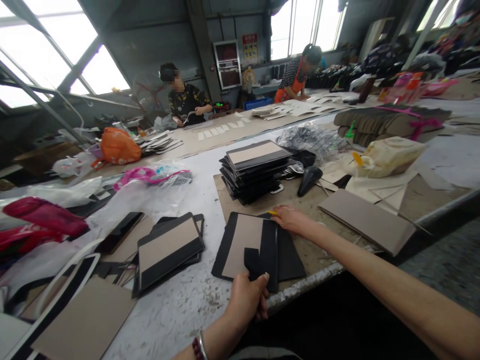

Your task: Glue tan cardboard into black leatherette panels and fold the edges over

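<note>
A board covered in black material with a beige panel [243, 235] lies at the table's front edge, partly over a plain black sheet [290, 257]. My left hand [245, 297] is closed at its near edge, pinching a black flap [254, 260] folded up over the panel. At the board's far right corner, my right hand [294, 220] is closed around a small yellow tool [272, 213]; its kind I cannot make out. Beyond the board stands a stack of similar black-edged boards [255, 172]. More of them [170, 250] lie to the left.
Beige boards [369, 217] lie at the right edge, near a cream plastic jug [392, 156] and a black pointed object [309, 180]. A phone [119, 232] and a loose beige board [86, 320] are at left. Two people work across the table, one in an orange apron [294, 85].
</note>
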Motion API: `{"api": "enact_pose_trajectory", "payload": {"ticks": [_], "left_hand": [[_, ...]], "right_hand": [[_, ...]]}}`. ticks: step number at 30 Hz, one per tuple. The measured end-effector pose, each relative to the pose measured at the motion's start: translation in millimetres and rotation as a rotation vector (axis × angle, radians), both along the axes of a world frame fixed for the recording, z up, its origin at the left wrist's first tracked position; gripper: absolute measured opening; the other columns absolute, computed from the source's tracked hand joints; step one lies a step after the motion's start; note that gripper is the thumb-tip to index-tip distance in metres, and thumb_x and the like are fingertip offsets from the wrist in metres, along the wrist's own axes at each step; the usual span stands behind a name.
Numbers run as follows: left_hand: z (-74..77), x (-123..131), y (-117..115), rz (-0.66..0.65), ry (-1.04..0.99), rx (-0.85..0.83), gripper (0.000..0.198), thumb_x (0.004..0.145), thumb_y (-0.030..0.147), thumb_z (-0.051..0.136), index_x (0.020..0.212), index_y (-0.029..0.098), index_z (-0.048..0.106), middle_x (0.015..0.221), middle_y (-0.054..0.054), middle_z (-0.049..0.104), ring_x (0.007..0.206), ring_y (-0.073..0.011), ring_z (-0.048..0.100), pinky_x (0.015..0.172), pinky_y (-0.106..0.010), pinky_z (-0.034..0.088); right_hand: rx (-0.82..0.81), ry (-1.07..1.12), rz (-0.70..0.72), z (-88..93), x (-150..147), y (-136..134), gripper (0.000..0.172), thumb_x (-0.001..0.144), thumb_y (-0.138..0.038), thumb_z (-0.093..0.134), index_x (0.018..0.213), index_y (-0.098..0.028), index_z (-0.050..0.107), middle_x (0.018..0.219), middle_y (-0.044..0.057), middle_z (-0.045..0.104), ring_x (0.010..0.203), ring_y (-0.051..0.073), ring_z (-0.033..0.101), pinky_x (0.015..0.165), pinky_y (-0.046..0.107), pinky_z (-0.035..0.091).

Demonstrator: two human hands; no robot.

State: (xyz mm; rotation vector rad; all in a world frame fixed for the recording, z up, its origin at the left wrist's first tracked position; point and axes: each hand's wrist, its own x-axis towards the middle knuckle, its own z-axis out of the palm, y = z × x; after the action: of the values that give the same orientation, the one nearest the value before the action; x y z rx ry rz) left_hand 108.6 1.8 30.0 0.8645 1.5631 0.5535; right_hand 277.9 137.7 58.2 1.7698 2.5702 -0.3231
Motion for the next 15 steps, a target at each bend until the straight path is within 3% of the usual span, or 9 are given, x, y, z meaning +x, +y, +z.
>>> {"api": "enact_pose_trajectory", "payload": {"ticks": [15], "left_hand": [[18.2, -15, -5, -0.059, -0.048, -0.050, 0.033, 0.083, 0.027, 0.046, 0.053, 0.015, 0.052, 0.035, 0.001, 0.048, 0.030, -0.0103, 0.048, 0.032, -0.019, 0.032]], "right_hand": [[-0.128, 0.073, 0.014, -15.9, -2, 14, 0.041, 0.081, -0.037, 0.057, 0.116, -0.017, 0.054, 0.109, 0.011, 0.063, 0.100, 0.026, 0.058, 0.080, 0.032, 0.043]]}}
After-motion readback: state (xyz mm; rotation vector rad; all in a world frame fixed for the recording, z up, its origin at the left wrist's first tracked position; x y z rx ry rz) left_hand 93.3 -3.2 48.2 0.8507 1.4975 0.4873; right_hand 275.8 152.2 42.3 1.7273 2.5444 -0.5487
